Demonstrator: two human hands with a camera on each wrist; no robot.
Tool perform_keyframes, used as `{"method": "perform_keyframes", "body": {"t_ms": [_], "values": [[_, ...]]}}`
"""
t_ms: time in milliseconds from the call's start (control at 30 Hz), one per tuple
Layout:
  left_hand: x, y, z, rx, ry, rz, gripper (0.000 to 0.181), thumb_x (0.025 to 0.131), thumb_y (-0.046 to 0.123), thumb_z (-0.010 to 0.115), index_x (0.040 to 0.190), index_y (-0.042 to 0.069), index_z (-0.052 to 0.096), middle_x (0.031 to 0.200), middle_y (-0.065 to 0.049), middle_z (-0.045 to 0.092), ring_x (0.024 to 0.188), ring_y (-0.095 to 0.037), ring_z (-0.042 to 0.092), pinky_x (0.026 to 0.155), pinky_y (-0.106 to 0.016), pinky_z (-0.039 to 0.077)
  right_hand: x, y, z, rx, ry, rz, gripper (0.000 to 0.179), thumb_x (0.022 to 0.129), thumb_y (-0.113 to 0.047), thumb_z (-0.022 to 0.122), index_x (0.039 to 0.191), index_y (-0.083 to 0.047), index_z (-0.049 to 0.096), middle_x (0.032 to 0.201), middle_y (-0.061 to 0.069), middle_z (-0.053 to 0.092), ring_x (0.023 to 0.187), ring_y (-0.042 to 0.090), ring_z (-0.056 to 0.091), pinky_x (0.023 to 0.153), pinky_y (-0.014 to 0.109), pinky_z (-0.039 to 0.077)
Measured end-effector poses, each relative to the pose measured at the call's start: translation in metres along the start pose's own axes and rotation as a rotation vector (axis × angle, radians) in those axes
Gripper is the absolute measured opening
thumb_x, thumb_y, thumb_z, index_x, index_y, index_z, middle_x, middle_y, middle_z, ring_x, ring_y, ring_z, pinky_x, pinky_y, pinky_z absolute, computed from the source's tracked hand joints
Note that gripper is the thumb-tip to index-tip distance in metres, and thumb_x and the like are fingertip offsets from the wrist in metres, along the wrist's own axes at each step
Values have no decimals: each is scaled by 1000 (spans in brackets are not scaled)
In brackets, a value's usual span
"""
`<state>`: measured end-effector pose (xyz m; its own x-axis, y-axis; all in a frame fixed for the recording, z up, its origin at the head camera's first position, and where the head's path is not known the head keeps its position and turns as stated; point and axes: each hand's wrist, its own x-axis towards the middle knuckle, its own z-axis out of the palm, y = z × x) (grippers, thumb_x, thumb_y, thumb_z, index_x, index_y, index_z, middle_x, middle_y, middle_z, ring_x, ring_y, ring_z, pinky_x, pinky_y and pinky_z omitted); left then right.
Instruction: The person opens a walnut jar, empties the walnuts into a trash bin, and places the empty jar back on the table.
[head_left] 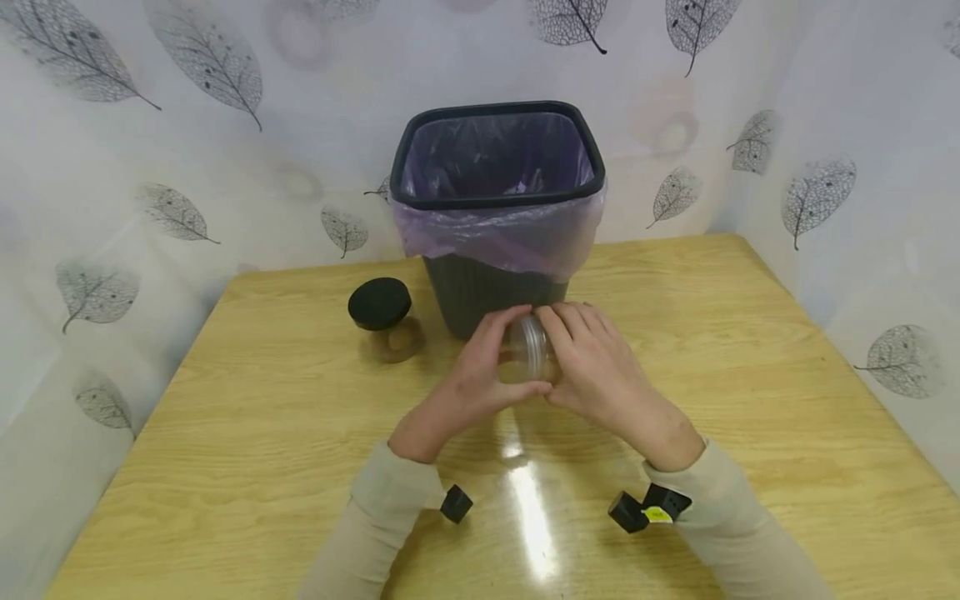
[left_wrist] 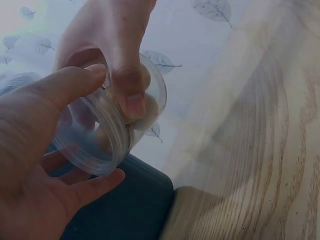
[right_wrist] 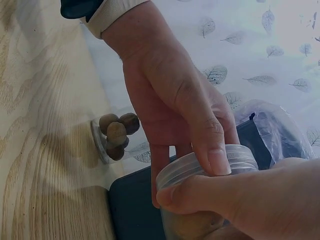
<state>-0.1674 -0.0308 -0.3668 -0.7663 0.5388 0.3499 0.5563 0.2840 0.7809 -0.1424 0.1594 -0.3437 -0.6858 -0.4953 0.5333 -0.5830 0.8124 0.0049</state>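
In front of the bin both hands hold a clear jar (head_left: 534,348) on its side. Its ridged neck (left_wrist: 111,135) faces my left hand (head_left: 476,371), whose thumb and fingers grip round that end. My right hand (head_left: 600,367) holds the body from the other side, thumb pressed along it in the left wrist view. Round tan pieces (right_wrist: 195,225) lie inside the body. Beside the bin, left of my hands, stands a second clear jar with a black lid (head_left: 379,303); round brown pieces (right_wrist: 117,132) that look like nuts show in it. The fingers partly hide the held jar.
A dark bin (head_left: 480,296) stands at the back of the wooden table (head_left: 300,467), lined with a pale purple plastic bag (head_left: 495,233) folded over its rim. Leaf-patterned white covering (head_left: 285,167) rises behind and beside the table. Black wrist cameras (head_left: 628,512) sit near both sleeves.
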Motion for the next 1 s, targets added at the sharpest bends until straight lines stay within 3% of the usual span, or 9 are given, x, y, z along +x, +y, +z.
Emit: {"method": "perform_keyframes", "body": {"t_ms": [200, 433, 600, 800, 900, 1000], "values": [[1, 0, -3, 9, -35, -69, 88, 79, 23, 85, 150, 7, 34, 142, -12, 45, 124, -25, 52, 95, -34, 57, 0, 1, 0, -11, -27, 10, 91, 55, -29, 95, 129, 3, 53, 119, 21, 61, 111, 39, 58, 102, 50, 47], [-1, 1, -6, 28, -59, -262, 83, 82, 42, 80, 147, 10, 40, 138, -9, 54, 120, -25, 56, 96, -45, 54, -1, -1, 3, -27, -43, -9, 83, 60, -31, 90, 128, 2, 54, 117, 20, 62, 110, 38, 59, 101, 49, 48], [0, 5, -8, 43, -57, -294, 86, 83, 50, 77, 149, 10, 38, 138, -11, 55, 121, -26, 56, 97, -48, 53, 1, -1, 2, -2, -55, 6, 86, 59, -30, 91, 129, 2, 53, 119, 20, 62, 111, 38, 58, 103, 49, 47], [0, 8, -9, 28, -63, -372, 80, 87, 56, 69, 148, 12, 40, 136, -10, 57, 120, -25, 58, 94, -41, 55, 1, -3, 1, -7, -52, 2, 88, 58, -30, 92, 129, 3, 53, 120, 21, 61, 111, 39, 58, 104, 50, 46], [-1, 8, -9, -2, -88, -338, 87, 86, 49, 73, 153, 14, 31, 145, -9, 48, 125, -25, 54, 94, -39, 56, 1, -4, 1, -14, -52, 3, 88, 59, -31, 92, 129, 3, 53, 120, 21, 61, 112, 39, 58, 104, 50, 46], [-1, 6, -9, -21, -102, -219, 95, 84, 35, 80, 157, 14, 22, 151, -10, 37, 129, -25, 48, 97, -37, 55, 0, -4, 1, -9, -60, 11, 90, 59, -32, 94, 130, 3, 52, 121, 22, 60, 114, 40, 57, 106, 50, 44]]}}
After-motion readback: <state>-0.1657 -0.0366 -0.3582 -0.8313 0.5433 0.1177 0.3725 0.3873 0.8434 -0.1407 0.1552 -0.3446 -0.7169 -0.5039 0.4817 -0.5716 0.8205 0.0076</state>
